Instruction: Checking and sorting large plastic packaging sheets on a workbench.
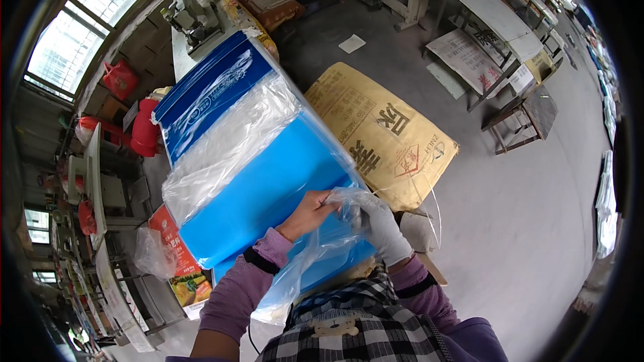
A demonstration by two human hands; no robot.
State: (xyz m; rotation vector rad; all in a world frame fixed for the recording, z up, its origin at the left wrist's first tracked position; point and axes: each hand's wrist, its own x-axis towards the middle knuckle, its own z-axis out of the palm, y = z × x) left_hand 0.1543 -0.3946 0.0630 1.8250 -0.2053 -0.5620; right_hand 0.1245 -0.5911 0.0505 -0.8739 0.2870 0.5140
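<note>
A thin clear plastic bag (305, 258) hangs from my hands, its lower part trailing down over my left wrist. My bare left hand (310, 214) pinches its upper edge between thumb and fingers. Close beside it, my right hand (388, 233), in a whitish glove, is closed on the bunched film; some of its fingers are hidden. Under both hands lies a stack of bright blue plastic sacks (261, 191). Across them rests a pile of clear plastic liners (231, 144), and the dark blue printed part of the sacks (211, 94) shows beyond.
A yellow printed sack (382, 137) lies to the right of the stack. A sewing machine (191, 17) stands at the far left, with a red bag (121, 80) near the window. A wooden stool (523, 119) and long worktables (479, 3) are at the far right.
</note>
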